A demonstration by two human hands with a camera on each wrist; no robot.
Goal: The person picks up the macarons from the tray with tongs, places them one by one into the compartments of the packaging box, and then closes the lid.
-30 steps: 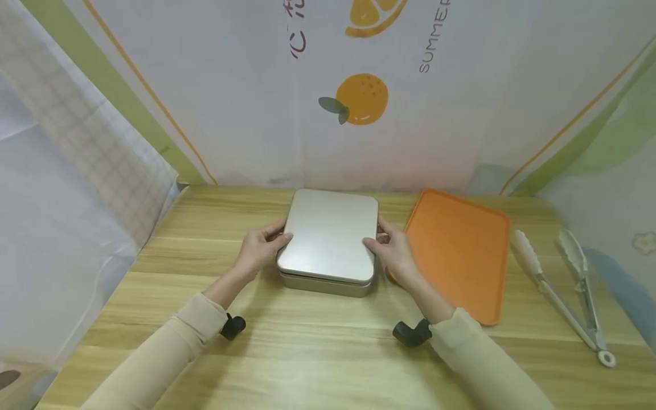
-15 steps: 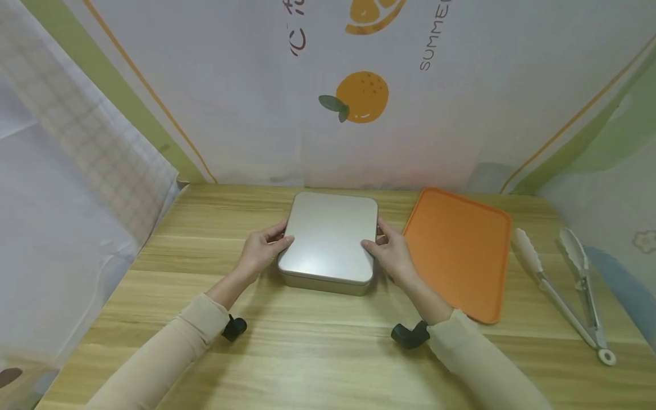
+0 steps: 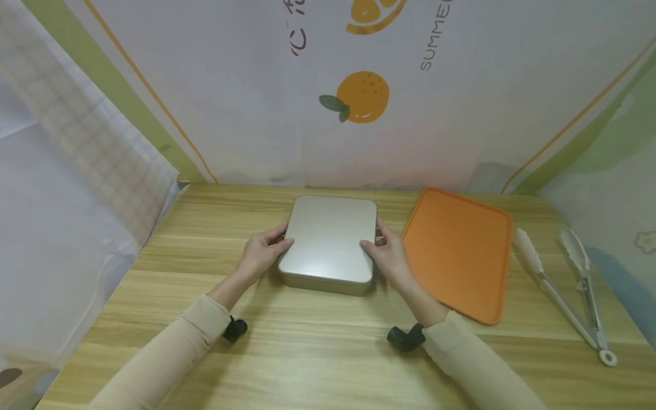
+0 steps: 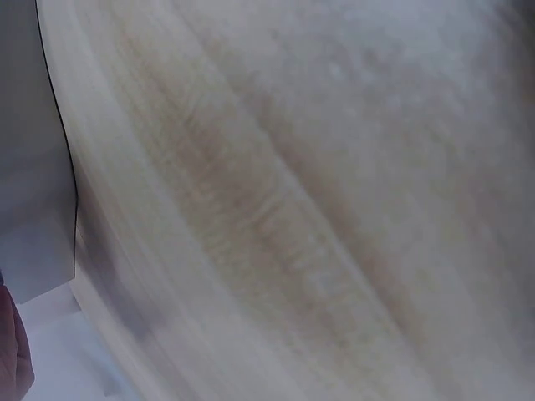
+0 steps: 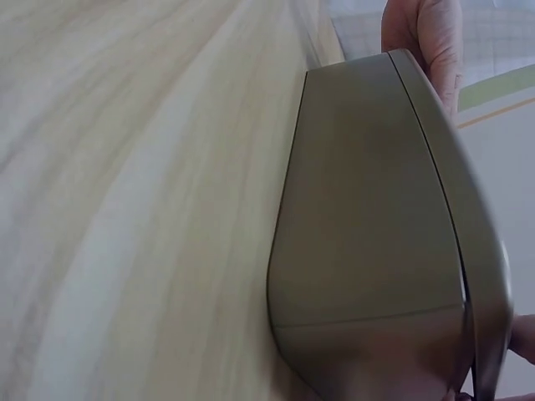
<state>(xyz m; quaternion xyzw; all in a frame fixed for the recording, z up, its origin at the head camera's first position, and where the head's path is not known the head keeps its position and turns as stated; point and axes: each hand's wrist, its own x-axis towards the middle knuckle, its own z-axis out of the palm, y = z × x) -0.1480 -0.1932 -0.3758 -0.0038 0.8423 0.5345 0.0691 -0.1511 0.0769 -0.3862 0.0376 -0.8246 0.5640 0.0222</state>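
A rectangular metal tin [image 3: 323, 283] with rounded corners sits on the table, its pale silver lid [image 3: 328, 236] on top. My left hand [image 3: 258, 253] grips the lid's left edge, thumb on the top face and fingers at the side. Opposite it, my right hand [image 3: 392, 253] holds the right edge the same way. In the right wrist view the lid's rim [image 5: 451, 184] lies along the tin's wall [image 5: 359, 200], with a thin gap showing near the closest corner. The left wrist view catches just a piece of the tin [image 4: 33, 150]; the tin's inside is hidden.
An orange tray [image 3: 461, 256] lies right of the tin, close to my right hand. Farther right, spread metal tongs [image 3: 569, 302] with pale tips rest near the table's edge. A printed cloth [image 3: 256, 114] hangs behind the wooden table [image 3: 307, 353].
The lid has come down onto the tin; the dark gap along its front edge has closed. Both hands have stayed at its sides, and the right forearm has shifted slightly left.
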